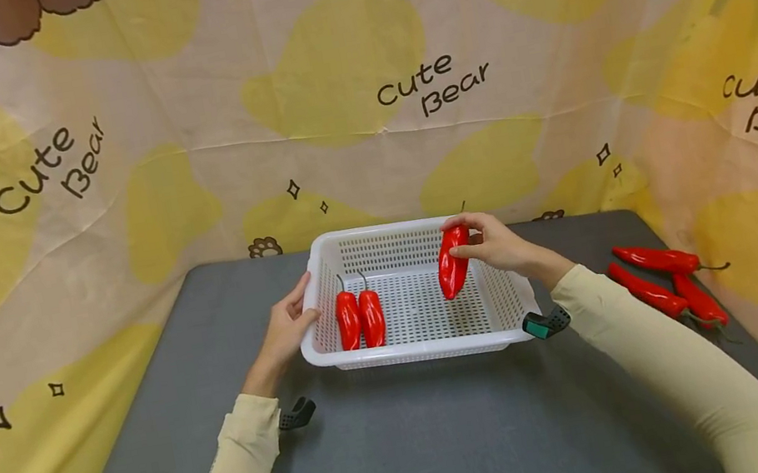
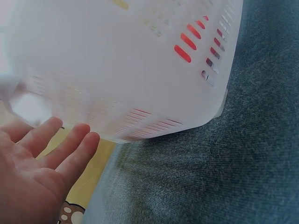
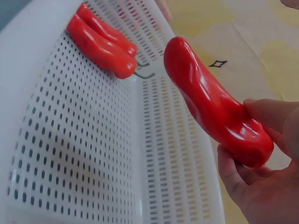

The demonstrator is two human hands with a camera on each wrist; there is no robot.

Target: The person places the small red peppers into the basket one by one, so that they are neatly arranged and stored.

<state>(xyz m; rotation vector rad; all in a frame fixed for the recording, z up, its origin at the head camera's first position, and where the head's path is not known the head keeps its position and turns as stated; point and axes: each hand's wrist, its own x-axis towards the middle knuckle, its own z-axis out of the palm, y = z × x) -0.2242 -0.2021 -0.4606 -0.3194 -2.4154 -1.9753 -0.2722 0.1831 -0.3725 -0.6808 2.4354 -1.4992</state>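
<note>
A white plastic basket (image 1: 418, 350) with slotted walls stands on the table. My left hand (image 1: 284, 331) holds its left rim, the thumb over the edge and the fingers along the outside wall; the left wrist view shows those fingers (image 2: 77, 154) under the rim. Between thumb and fingers, my right hand (image 1: 502, 243) pinches a red pepper (image 1: 455, 264) near its stem end, above the basket's right half, tip downward. Inside at the left, two red peppers (image 1: 349, 322) lie side by side with green stems, seen again as a pepper pair (image 3: 100, 51) in the right wrist view.
Three more red peppers (image 1: 651, 290) lie in a loose pile at the table's right edge, beyond my right forearm. The dark grey table (image 1: 431, 447) extends in front of the basket. A patterned cloth (image 1: 334, 67) hangs close behind and at both sides.
</note>
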